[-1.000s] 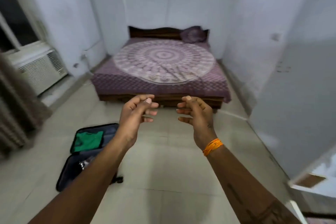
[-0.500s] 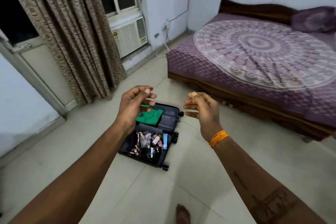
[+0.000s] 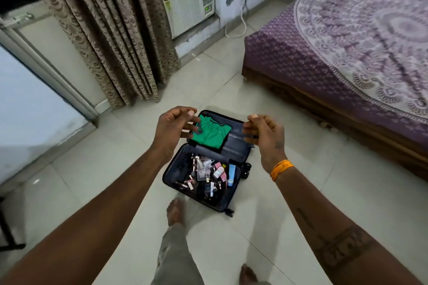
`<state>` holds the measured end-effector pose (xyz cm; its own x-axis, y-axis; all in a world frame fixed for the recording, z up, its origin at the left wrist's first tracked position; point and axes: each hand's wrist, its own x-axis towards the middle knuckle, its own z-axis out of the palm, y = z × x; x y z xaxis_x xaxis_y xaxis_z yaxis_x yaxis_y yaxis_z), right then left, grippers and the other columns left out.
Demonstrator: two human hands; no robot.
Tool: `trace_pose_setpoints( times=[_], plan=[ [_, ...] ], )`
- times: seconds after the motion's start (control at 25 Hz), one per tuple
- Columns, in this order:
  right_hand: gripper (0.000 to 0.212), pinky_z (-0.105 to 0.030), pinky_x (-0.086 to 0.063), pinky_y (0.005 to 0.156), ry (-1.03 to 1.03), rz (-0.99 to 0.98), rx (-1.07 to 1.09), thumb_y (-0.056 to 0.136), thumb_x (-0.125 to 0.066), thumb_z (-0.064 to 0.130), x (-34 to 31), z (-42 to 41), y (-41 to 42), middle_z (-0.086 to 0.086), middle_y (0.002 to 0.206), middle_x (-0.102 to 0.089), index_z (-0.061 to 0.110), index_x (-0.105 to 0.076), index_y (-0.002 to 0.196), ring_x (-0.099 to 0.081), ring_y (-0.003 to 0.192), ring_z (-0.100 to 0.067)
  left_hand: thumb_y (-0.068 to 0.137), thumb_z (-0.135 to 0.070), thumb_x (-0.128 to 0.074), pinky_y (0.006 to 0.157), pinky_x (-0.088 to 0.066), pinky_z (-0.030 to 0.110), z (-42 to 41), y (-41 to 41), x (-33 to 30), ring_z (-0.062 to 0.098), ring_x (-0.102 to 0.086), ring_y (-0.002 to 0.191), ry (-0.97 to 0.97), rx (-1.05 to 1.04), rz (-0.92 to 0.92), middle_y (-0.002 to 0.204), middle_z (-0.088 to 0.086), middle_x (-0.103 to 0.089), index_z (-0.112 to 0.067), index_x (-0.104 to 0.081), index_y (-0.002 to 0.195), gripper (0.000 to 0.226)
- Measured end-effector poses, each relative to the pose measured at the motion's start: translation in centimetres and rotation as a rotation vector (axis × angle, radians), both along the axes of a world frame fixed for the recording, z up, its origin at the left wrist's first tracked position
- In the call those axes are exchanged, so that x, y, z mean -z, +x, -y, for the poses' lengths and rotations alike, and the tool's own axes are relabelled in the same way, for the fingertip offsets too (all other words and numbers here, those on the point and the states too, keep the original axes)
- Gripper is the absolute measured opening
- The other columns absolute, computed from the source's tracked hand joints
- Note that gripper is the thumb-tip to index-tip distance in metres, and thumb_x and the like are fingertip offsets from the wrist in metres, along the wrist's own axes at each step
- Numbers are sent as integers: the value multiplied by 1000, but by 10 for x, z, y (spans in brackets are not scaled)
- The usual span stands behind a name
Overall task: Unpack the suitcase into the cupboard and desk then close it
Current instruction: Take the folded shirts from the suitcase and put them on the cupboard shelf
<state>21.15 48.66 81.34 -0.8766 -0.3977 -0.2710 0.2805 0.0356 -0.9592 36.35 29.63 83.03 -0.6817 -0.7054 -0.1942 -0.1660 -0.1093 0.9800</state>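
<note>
A dark suitcase (image 3: 238, 152) lies flat and opened on the tiled floor, just ahead of my feet. Its far half holds a folded green garment (image 3: 212, 133). In the near half sits a jumble of several small toiletries and cosmetics (image 3: 208, 174), among them a pale blue tube. My left hand (image 3: 174, 128) hovers in the air above the suitcase's far left corner, fingers loosely curled and holding nothing. My right hand (image 3: 264, 134), with an orange thread at the wrist, hangs above the far right side, also loosely curled and empty.
A bed with a purple patterned cover (image 3: 347, 53) fills the right side. Brown curtains (image 3: 104, 30) and a window air conditioner (image 3: 187, 0) stand at the back. A white door (image 3: 27, 104) is at left. My bare feet (image 3: 176, 211) stand close behind the suitcase.
My view has swung left and down, and I have stepped closer, so the suitcase now lies under my hands. Both hands stay raised, loosely curled and empty.
</note>
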Motion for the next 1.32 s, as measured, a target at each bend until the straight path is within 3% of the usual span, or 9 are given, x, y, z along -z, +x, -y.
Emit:
trace_pose_setpoints(
  times=[0.16,0.36,0.52,0.72,0.92,1.0,1.08,1.16,1.32],
  plan=[
    [21,-34,-58,68,70,59,69,102,-64,22,58,93,-23,-16,91,-75,4,-73,99,-71,81,-25,102,-19,-63,70,-57,31,104,-48,64,23,-74,85,72,56,132,103,14,-79,-6,-72,118,22],
    [14,-35,-60,69,137,181,153,102,-64,20,130,189,-48,-7,86,-74,12,-71,95,-72,80,-19,99,-17,-66,76,-58,34,197,-96,154,19,-75,89,106,137,289,102,7,-80,-10,-74,113,17],
    [23,-44,-61,79,201,220,148,102,-63,21,214,241,-81,-11,90,-74,-1,-69,105,-71,82,-22,98,-20,-67,76,-60,36,252,-132,250,15,-76,86,105,156,377,99,4,-80,-13,-76,109,15],
    [23,-45,-60,84,274,242,134,101,-64,21,368,281,-128,-8,94,-76,-1,-70,105,-73,90,-25,97,-21,-69,78,-61,32,290,-168,417,16,-77,90,133,125,473,101,5,-80,-15,-77,108,14],
    [14,-45,-58,97,343,236,106,99,-67,23,570,302,-169,-3,108,-77,12,-73,106,-73,101,-20,93,-24,-75,95,-58,33,310,-207,618,15,-72,103,59,154,576,116,3,-77,-16,-77,118,26],
    [23,-44,-57,100,367,194,126,97,-71,23,630,310,-180,-4,115,-74,13,-69,118,-70,106,-20,89,-28,-77,101,-54,32,319,-224,672,17,-69,111,2,163,630,123,1,-74,-14,-74,127,41],
    [37,-41,-54,103,401,171,138,95,-73,24,689,318,-191,-3,124,-68,15,-64,129,-65,111,-19,88,-24,-77,101,-55,34,326,-242,723,23,-69,112,-42,125,685,119,5,-72,-11,-74,123,38],
    [46,-41,-52,106,449,141,151,93,-75,26,742,324,-203,-4,132,-64,16,-61,135,-62,118,-20,86,-17,-76,94,-59,40,333,-260,766,31,-70,106,-43,30,744,107,10,-72,-8,-75,108,24],
    [63,-46,-52,104,537,72,185,81,-86,32,822,326,-222,-10,134,-62,13,-58,135,-61,120,-29,84,-18,-73,83,-61,37,332,-280,822,33,-70,99,-22,-103,775,111,14,-72,-1,-69,115,36]
  ],
)
